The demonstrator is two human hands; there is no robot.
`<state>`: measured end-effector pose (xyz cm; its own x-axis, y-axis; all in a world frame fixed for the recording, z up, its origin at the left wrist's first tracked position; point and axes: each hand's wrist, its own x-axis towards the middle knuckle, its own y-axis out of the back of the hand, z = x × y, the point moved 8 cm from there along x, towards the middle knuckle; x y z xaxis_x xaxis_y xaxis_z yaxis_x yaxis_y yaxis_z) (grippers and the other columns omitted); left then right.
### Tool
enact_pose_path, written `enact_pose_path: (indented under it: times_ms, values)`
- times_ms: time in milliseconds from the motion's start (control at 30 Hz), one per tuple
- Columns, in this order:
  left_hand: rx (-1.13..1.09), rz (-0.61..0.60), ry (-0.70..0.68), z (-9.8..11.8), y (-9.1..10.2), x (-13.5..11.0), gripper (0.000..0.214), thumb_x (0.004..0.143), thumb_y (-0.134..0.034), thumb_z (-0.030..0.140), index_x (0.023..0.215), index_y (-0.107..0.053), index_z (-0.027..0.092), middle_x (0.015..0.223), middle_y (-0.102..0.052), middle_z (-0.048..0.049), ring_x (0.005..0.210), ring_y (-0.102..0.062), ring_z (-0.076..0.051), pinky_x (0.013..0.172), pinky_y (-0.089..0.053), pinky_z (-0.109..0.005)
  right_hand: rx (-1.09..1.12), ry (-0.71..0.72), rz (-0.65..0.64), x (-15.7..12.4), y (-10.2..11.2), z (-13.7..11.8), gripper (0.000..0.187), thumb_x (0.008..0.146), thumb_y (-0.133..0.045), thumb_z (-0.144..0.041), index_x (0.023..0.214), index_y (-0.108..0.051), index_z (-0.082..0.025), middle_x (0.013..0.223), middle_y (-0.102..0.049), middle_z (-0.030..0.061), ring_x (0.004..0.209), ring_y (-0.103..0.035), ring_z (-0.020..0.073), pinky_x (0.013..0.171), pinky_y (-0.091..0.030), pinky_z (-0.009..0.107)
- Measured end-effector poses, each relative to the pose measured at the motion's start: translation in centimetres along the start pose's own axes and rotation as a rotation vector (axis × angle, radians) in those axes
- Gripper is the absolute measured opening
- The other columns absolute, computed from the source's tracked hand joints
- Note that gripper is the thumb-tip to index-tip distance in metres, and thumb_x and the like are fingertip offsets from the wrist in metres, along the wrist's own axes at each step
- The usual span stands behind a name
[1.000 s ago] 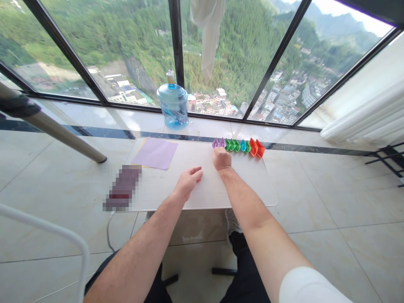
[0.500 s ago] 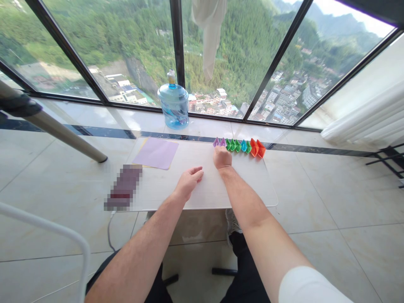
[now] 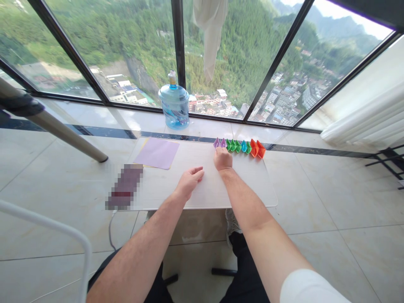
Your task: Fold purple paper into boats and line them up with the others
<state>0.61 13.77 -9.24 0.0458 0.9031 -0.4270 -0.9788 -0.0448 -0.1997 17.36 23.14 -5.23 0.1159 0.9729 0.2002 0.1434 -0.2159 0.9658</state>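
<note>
My right hand (image 3: 223,158) is closed, its knuckles toward me, at the near end of two purple folded paper boats (image 3: 216,143) at the left end of a row. Its fingertips are largely hidden, but they appear to grip one purple boat. Beside these stand several green paper boats (image 3: 233,145), a blue one (image 3: 243,146) among them, and two orange-red boats (image 3: 260,149) at the right end. My left hand (image 3: 190,181) rests low over the middle of the white table (image 3: 167,191), fingers loosely stretched to the right, with nothing visible in them.
Purple paper sheets (image 3: 158,153), a yellow edge showing beneath, lie at the table's far left. A blurred-out dark object (image 3: 124,187) with a cable sits at the left edge. A blue water jug (image 3: 174,107) stands behind the table by the window. A slanted pole (image 3: 78,141) is at left.
Both hands and the paper boats hold their places. Only a very slight shift of the camera view shows.
</note>
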Motion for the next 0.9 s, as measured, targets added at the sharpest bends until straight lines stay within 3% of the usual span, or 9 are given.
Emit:
enact_pose_path:
  times_ms: [133,233,333,433,567,700,833,900]
  values:
    - [0.083,0.021,-0.018,0.8,0.5,-0.2,0.039,0.076,-0.073,0.032,0.11,-0.074,0.013,0.107,-0.076,-0.0129,0.099,-0.071,-0.023,0.093,-0.055,-0.036,0.107,0.036,0.046,-2.4,0.5,-1.4,0.033,0.104,-0.041,-0.028,0.107,-0.072,-0.017,0.109,-0.07,0.013,0.092,-0.066,0.0198,0.075,-0.044,0.026]
    - [0.399,0.142,-0.133,3.2,2.5,-0.5,0.029,0.083,-0.061,0.028,0.104,-0.076,0.013,0.097,-0.077,-0.0133,0.096,-0.071,-0.026,0.089,-0.055,-0.037,0.235,0.123,-0.015,-4.5,0.3,-4.5,0.027,0.102,-0.047,-0.028,0.102,-0.072,-0.019,0.105,-0.073,0.0101,0.097,-0.066,0.019,0.078,-0.044,0.025]
    - [0.773,0.33,-0.302,6.4,5.0,-1.2,0.029,0.087,-0.054,0.024,0.102,-0.077,0.016,0.102,-0.077,-0.0135,0.104,-0.07,-0.029,0.098,-0.05,-0.038,0.325,0.194,-0.127,-5.4,-0.2,-8.3,0.024,0.1,-0.052,-0.033,0.097,-0.072,-0.021,0.098,-0.076,0.0057,0.092,-0.068,0.0181,0.078,-0.044,0.025]
    - [0.991,0.409,-0.374,7.8,6.7,-1.7,0.037,0.09,-0.048,0.022,0.113,-0.075,0.012,0.117,-0.074,-0.0171,0.116,-0.066,-0.031,0.106,-0.046,-0.038,0.35,0.229,-0.182,-4.6,-0.5,-11.8,0.028,0.101,-0.051,-0.04,0.096,-0.072,-0.022,0.095,-0.077,0.0045,0.089,-0.07,0.0187,0.078,-0.046,0.026]
    - [1.179,0.398,-0.394,7.7,7.5,-1.6,0.046,0.09,-0.048,0.023,0.129,-0.067,0.007,0.135,-0.065,-0.0207,0.133,-0.055,-0.031,0.116,-0.035,-0.037,0.348,0.29,-0.206,-2.2,-0.8,-15.6,0.026,0.099,-0.05,-0.027,0.115,-0.071,-0.023,0.118,-0.076,0.0052,0.109,-0.069,0.018,0.091,-0.048,0.026]
    - [1.259,0.329,-0.321,6.8,7.7,-1.3,0.052,0.089,-0.05,0.028,0.132,-0.063,0.001,0.15,-0.051,-0.0271,0.143,-0.043,-0.035,0.118,-0.032,-0.041,0.282,0.364,-0.242,-0.1,-1.3,-18.5,0.038,0.097,-0.054,-0.031,0.134,-0.061,-0.023,0.136,-0.068,0.0079,0.122,-0.064,0.022,0.101,-0.048,0.032]
    - [1.27,0.272,-0.278,6.5,7.5,-1.1,0.048,0.086,-0.054,0.031,0.122,-0.069,0.003,0.135,-0.061,-0.0271,0.133,-0.05,-0.037,0.113,-0.035,-0.041,0.169,0.371,-0.332,1.2,-2.7,-20.0,0.053,0.096,-0.059,-0.036,0.145,-0.05,-0.016,0.153,-0.053,0.0149,0.136,-0.055,0.0241,0.108,-0.045,0.034]
    - [1.279,0.264,-0.274,6.6,7.5,-1.2,0.046,0.086,-0.055,0.032,0.119,-0.071,0.004,0.129,-0.064,-0.026,0.128,-0.053,-0.037,0.11,-0.036,-0.041,0.114,0.361,-0.367,1.4,-3.3,-20.3,0.053,0.095,-0.061,-0.038,0.142,-0.051,-0.015,0.149,-0.057,0.0158,0.132,-0.058,0.0262,0.106,-0.047,0.036]
